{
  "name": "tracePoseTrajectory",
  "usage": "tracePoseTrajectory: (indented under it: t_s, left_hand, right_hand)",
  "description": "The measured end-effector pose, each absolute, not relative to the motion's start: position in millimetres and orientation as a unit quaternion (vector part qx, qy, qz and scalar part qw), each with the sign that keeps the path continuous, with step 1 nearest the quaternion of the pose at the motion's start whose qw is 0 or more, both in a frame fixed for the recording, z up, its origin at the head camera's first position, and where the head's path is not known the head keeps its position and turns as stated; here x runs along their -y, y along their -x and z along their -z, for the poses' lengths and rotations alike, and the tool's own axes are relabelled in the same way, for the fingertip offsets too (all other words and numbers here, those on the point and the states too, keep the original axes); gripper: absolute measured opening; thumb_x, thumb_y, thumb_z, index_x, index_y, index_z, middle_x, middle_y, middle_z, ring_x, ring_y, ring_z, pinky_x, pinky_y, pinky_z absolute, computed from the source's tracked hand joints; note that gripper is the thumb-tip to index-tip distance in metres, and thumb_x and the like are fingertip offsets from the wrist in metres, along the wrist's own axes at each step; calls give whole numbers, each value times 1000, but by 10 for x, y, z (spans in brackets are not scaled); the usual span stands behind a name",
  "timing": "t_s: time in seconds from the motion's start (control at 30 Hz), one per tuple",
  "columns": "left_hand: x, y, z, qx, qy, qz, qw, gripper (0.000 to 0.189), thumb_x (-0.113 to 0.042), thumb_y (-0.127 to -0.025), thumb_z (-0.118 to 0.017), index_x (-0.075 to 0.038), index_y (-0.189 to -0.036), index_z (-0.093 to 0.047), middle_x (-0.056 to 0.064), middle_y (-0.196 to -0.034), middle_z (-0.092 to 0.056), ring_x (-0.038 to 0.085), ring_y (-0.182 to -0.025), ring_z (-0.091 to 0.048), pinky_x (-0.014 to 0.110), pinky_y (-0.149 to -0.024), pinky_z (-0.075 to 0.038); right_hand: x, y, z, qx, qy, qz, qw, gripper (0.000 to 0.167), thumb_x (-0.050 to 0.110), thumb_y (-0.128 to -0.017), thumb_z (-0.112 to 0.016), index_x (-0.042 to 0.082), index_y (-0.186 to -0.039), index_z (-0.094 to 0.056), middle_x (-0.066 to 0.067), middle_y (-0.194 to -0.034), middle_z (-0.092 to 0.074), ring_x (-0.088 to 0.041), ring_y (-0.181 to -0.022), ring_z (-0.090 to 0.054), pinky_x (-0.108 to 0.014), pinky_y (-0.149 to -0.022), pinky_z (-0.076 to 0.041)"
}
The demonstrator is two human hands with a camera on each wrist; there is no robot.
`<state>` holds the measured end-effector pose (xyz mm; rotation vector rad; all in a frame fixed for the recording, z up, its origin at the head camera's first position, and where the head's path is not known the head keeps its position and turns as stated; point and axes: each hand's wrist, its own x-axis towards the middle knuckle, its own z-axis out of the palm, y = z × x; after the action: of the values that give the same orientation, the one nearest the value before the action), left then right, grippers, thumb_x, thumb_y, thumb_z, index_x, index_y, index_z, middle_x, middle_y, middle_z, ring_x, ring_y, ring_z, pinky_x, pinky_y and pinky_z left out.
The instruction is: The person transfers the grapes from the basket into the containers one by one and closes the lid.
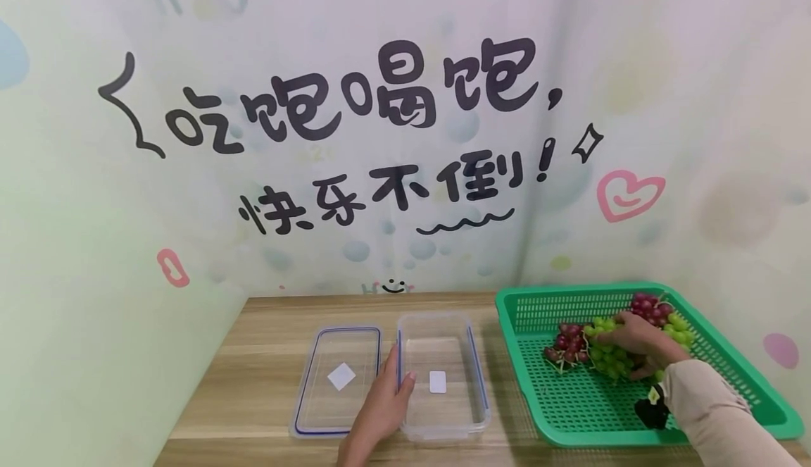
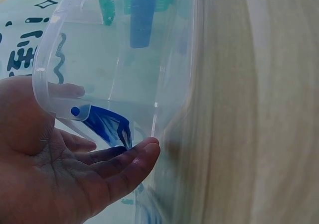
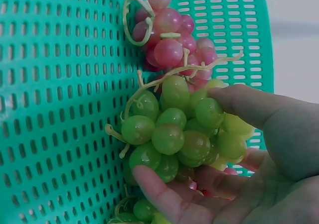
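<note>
A clear plastic food container (image 1: 437,425) with a white label stands on the wooden table. My left hand (image 1: 383,396) holds its left wall, thumb over the rim and fingers outside. In the left wrist view those fingers lie by a blue latch (image 2: 107,127). My right hand (image 1: 643,344) is in a green basket (image 1: 564,411), gripping a bunch of green grapes (image 3: 172,129) between thumb and fingers. Beyond that bunch in the right wrist view lie red grapes (image 3: 169,37); part of the green bunch is hidden by the hand.
Left of the container lies a clear lid (image 1: 329,411) with a blue seal and a white label. The basket also holds red grapes (image 1: 568,344) and more green grapes (image 1: 679,329). A black item (image 1: 651,411) shows at the right wrist. A printed wall stands behind the table (image 1: 228,382).
</note>
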<state>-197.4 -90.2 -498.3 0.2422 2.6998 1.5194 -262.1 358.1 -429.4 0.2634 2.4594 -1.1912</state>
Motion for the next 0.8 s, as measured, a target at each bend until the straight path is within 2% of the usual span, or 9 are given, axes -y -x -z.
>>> tracePoseTrajectory:
  t_s: [0.13,0.3,0.37,0.47,0.8]
  left_hand:
    - [906,1978,4989,-869,-80,-489,17,67,-25,-105,-49,5,-155,-17,36,-155,-25,54,-140,-28,68,-112,-26]
    - [911,1986,4995,-870,-83,-486,18,69,-29,-105,-48,5,-156,-16,35,-155,-24,54,-141,-27,68,-112,-25]
    - [909,1990,4996,-870,-83,-485,20,69,-30,-105,-48,5,-156,-16,35,-155,-24,54,-141,-27,68,-112,-25]
    - [907,1991,4992,-870,-83,-486,23,69,-29,-105,-48,5,-156,-16,35,-155,-24,54,-141,-26,68,-112,-25]
    - [895,1985,4967,-870,-75,-486,27,68,-26,-105,-48,4,-156,-16,35,-156,-23,53,-142,-26,67,-113,-24]
  right_hand:
    - [-3597,2617,4283,-882,-91,421,190,93,37,-97,-62,-14,-149,-5,-46,-136,-22,-52,-111,-49,-48,-71,-60]
    - [-3606,2606,4267,-889,-80,413,182,85,31,-99,-60,-15,-149,-9,-43,-134,-28,-33,-95,-58,-43,-69,-60]
    - [-3615,2604,4266,-889,-79,414,179,83,28,-98,-60,-16,-148,-10,-42,-132,-32,-30,-86,-60,-42,-68,-60]
    - [-3632,2610,4255,-893,-68,410,171,82,27,-97,-62,-18,-147,-14,-43,-130,-36,-25,-82,-61,-42,-68,-60]
    - [-3670,2615,4176,-906,-38,393,153,82,28,-98,-62,-20,-146,-17,-45,-136,-33,-24,-92,-63,-41,-73,-60]
